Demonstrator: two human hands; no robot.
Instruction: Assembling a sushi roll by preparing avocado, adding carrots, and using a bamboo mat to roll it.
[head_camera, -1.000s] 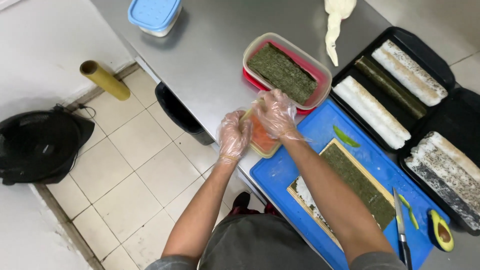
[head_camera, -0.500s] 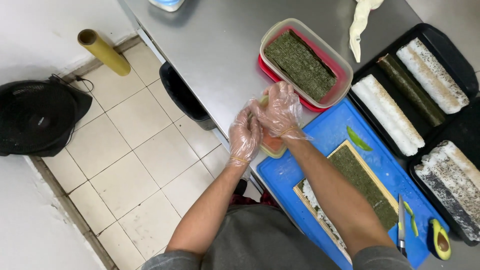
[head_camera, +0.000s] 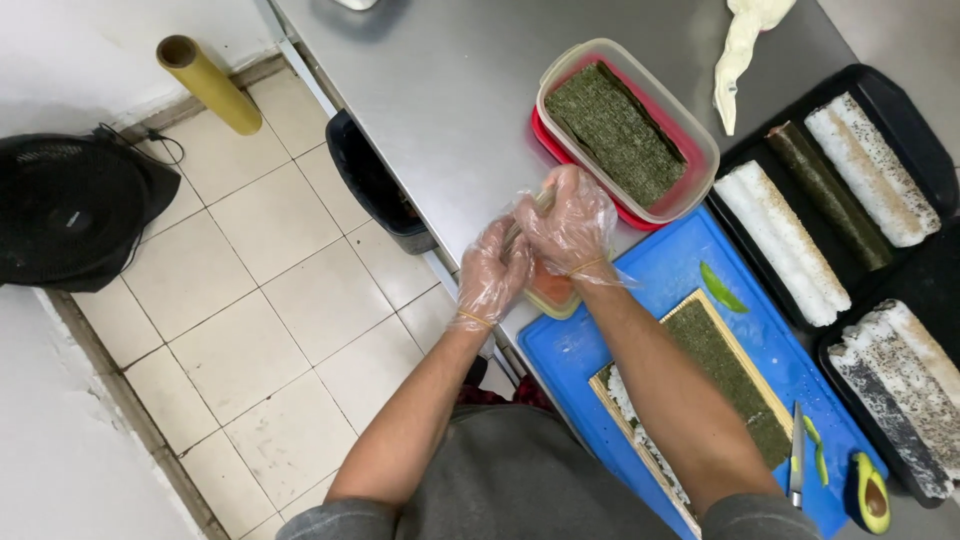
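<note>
Holding a small tub of orange fish (head_camera: 551, 288) at mid frame, on the desk (head_camera: 450, 90) edge.
Left hand (head_camera: 492, 272) and right hand (head_camera: 568, 222), both gloved, pinching a thin strip together above it; blue board (head_camera: 660, 275) just right.

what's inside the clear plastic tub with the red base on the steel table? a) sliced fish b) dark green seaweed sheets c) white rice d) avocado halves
b: the clear plastic tub with the red base holds a stack of flat dark green seaweed sheets, lying beyond the gloved hands.
</note>
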